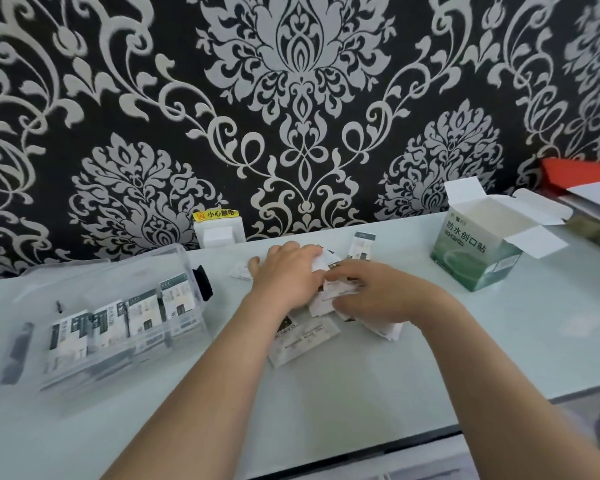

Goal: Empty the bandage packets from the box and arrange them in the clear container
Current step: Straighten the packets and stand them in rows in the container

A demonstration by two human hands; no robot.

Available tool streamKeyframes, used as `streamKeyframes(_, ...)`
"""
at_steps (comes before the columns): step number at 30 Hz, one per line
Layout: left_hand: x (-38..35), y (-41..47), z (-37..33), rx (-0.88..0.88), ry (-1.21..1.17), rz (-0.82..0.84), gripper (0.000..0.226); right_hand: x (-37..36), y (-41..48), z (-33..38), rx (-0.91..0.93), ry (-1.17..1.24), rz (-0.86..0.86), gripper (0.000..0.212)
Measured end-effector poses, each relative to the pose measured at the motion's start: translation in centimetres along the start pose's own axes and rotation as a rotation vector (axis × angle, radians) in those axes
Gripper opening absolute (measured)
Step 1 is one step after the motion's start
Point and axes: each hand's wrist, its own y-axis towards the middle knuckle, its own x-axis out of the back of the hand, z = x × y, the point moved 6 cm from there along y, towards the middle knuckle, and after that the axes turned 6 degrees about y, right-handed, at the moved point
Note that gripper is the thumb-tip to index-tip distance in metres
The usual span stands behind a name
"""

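Note:
A loose pile of white bandage packets (321,336) lies at the middle of the pale table. My left hand (286,275) lies over the pile's back part, fingers curled round a few packets. My right hand (368,292) pinches packets at the pile's right side. One packet (361,245) lies apart behind the pile. The clear container (94,271) stands at the left with several packets (142,315) set upright in a row inside. The green-and-white box (475,252) stands at the right, flaps open.
A white wall socket with a yellow label (219,228) sits on the patterned wall behind the table. Red and white folders (586,188) lie at the far right. The table's front edge (430,439) runs across the lower right.

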Motion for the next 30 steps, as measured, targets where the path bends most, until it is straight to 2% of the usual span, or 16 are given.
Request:
streamKeyframes(3,0.7,-0.4,0.5,0.059,-0.189,-0.027,0.046,0.4,-0.3,0.9,0.066,0.17,-0.004,0.036)
streamKeyframes(6,0.9,-0.9,0.8,0.11,-0.419,-0.057,0.05,0.8,-0.1,0.9,0.09,0.304,-0.092,0.032)
streamKeyframes(9,1.9,-1.3,1.1,0.115,-0.555,-0.142,0.05,1.1,0.0,0.8,0.103,0.271,-0.169,0.031)
streamKeyframes(13,4.3,-2.1,1.6,0.079,-0.759,-0.267,0.032,1.8,0.1,0.8,0.1,0.288,-0.25,0.022)
streamKeyframes(15,5.4,-2.8,1.8,0.081,-0.838,-0.313,0.026,2.4,0.1,1.0,0.138,0.405,-0.329,0.018)
streamKeyframes(18,6.2,-3.7,1.7,0.083,-1.021,-0.302,0.025,2.2,0.0,2.3,0.204,0.637,-0.294,0.022)
streamKeyframes(21,5.7,-4.1,1.6,0.102,-1.205,-0.256,0.021,1.7,0.0,3.5,0.249,0.52,-0.33,0.012)
streamKeyframes(25,5.0,-4.1,2.0,0.149,-1.453,-0.293,0.02,1.7,0.0,3.3,0.186,0.429,-0.364,0.015)
streamKeyframes(30,6.0,-4.3,3.4,0.152,-1.425,-0.5,0.022,2.9,-0.5,1.5,0.019,0.335,-0.359,0.013)
